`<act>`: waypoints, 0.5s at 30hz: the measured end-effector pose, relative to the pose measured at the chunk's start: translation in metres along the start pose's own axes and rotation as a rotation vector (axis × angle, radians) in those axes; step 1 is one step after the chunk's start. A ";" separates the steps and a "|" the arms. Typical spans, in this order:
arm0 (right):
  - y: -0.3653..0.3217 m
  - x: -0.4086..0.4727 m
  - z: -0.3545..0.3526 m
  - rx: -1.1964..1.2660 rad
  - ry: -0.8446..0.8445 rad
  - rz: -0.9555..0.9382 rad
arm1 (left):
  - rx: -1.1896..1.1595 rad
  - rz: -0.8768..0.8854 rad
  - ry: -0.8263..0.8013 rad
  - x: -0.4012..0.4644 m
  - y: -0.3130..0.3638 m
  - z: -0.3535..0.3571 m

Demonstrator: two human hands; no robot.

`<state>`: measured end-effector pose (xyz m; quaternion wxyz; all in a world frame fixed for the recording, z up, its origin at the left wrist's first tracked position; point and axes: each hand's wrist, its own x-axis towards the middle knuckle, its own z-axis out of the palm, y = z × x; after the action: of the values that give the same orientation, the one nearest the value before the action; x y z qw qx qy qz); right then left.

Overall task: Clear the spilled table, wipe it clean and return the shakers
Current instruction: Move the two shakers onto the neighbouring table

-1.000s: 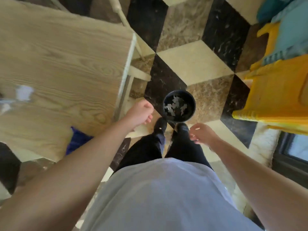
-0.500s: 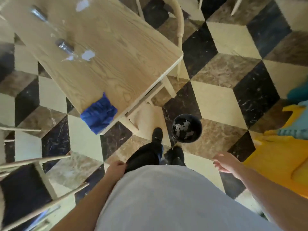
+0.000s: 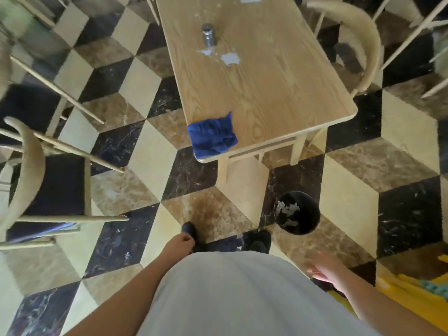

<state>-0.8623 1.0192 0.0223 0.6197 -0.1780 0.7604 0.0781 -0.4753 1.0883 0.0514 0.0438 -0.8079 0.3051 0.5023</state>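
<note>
A light wooden table fills the upper middle of the view, running from twelve o'clock down toward the centre, over a floor of cream, brown and black marble tiles. A pale wooden chair with a dark seat stands at nine o'clock, and another chair's curved back shows at two o'clock beside the table's far side. At four o'clock a round black bin sits on the floor just off the table's near corner, holding scraps of white torn paper in its bottom. A crumpled blue cloth lies on the table's near corner, reaching the edge. Further up the tabletop at twelve o'clock a metal-topped shaker lies on its side, with white paper scraps and spilled powder just beside its lower end. The left hand hangs at six o'clock beside the person's grey shirt, its fingers loosely curled and holding nothing. The right hand is at five o'clock, fingers spread and relaxed, empty, blurred by motion.
</note>
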 end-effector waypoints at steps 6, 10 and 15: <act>-0.084 -0.025 0.097 -0.066 -0.020 -0.101 | -0.048 0.041 -0.090 0.026 -0.071 -0.043; -0.106 -0.052 0.180 -0.196 -0.116 -0.094 | -0.347 -0.060 -0.069 0.052 -0.135 -0.100; -0.113 -0.072 0.298 -0.797 0.043 -0.401 | -0.559 -0.163 -0.009 0.071 -0.227 -0.166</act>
<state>-0.5365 1.0281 0.0380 0.4896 -0.5484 0.6342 0.2395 -0.2007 1.1780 0.0200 -0.1387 -0.8082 0.0887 0.5654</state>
